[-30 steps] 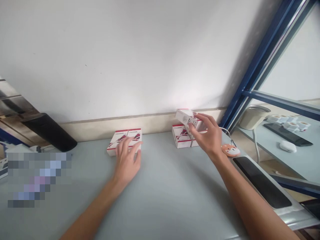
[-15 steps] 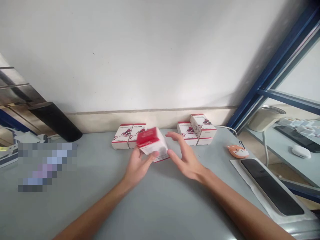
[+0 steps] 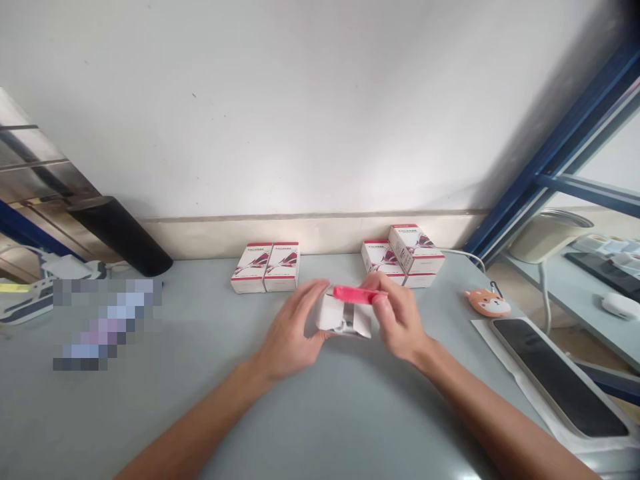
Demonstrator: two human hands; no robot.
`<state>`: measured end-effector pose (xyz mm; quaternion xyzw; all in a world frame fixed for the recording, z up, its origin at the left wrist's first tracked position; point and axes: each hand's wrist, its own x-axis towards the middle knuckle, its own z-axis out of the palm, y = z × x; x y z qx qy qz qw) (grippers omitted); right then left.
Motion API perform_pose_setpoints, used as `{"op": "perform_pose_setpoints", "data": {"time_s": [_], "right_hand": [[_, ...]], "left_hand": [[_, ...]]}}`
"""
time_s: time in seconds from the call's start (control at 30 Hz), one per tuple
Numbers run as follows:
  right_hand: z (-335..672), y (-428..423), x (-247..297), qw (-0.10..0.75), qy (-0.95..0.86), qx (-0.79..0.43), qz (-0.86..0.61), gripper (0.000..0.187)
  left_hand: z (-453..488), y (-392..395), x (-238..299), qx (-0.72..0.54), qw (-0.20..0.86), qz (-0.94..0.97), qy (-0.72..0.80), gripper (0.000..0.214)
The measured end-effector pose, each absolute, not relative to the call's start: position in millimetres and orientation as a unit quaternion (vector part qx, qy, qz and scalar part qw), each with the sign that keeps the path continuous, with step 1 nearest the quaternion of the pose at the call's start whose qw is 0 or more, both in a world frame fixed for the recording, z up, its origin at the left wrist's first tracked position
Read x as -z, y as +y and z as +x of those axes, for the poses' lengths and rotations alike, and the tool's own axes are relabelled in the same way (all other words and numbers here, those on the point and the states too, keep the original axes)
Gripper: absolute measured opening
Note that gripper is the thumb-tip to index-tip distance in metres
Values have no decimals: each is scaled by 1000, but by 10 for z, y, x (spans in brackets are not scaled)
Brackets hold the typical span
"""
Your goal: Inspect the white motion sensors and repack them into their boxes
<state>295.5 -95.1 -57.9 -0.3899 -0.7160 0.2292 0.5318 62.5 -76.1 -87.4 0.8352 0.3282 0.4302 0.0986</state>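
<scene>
A small white carton [image 3: 333,316] with a red top flap [image 3: 355,295] is between my hands above the middle of the table, its end open and white side flaps showing. My left hand [image 3: 295,330] is closed around the carton's left side, thumb below and fingers behind. My right hand [image 3: 400,317] pinches the raised red flap near its right end. What lies inside the carton is too dark to make out. Behind my left hand, two similar red-and-white cartons [image 3: 267,267] lie side by side. Several more cartons [image 3: 415,250] sit behind my right hand, one stacked on top.
A black cylinder [image 3: 120,233] leans at the back left near a white power strip [image 3: 27,303]. A blurred-out item [image 3: 107,323] lies on the left. On the right are an orange animal-faced case [image 3: 487,302] and a dark phone [image 3: 560,377] on white paper.
The carton has turned and moved slightly right, and its end now stands open. My right hand, apart and spread before, has closed on the red flap.
</scene>
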Motion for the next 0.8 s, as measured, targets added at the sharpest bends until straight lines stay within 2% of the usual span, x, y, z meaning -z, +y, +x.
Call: {"op": "perform_pose_setpoints", "data": {"time_s": [0.07, 0.1, 0.17, 0.27, 0.33, 0.4, 0.5, 0.57, 0.67, 0.73, 0.8], "right_hand": [[2929, -972, 504, 526, -676, -287, -429, 46], [2911, -977, 470, 519, -651, -327, -447, 47], [2872, -969, 428, 501, -601, -419, -461, 40], [2828, -922, 443, 472, -555, -521, -445, 26], [2815, -895, 488, 481, -544, -518, -452, 26], [2817, -896, 528, 532, -566, -424, -466, 23], [2841, -961, 531, 583, -674, -178, -418, 19], [2868, -1015, 503, 540, -765, -48, -348, 21], [2921, -1043, 473, 441, -845, 71, -293, 17], [2961, -1011, 479, 433, -840, 115, -308, 12], [2996, -958, 497, 458, -810, 122, -345, 8]], "left_hand": [[633, -767, 847, -485, -24, 843, 230, 90], [641, -777, 825, -496, -77, 843, 192, 90], [665, -814, 772, -478, -153, 850, 160, 76], [700, -879, 701, -419, -198, 872, 157, 51], [709, -895, 677, -389, -188, 889, 153, 46], [703, -878, 673, -376, -160, 897, 167, 38], [683, -822, 693, -398, -110, 891, 190, 27], [676, -791, 712, -424, -88, 881, 192, 27], [673, -768, 734, -437, -91, 874, 189, 28], [665, -757, 741, -446, -105, 868, 191, 32], [647, -742, 743, -456, -114, 858, 206, 36]]}}
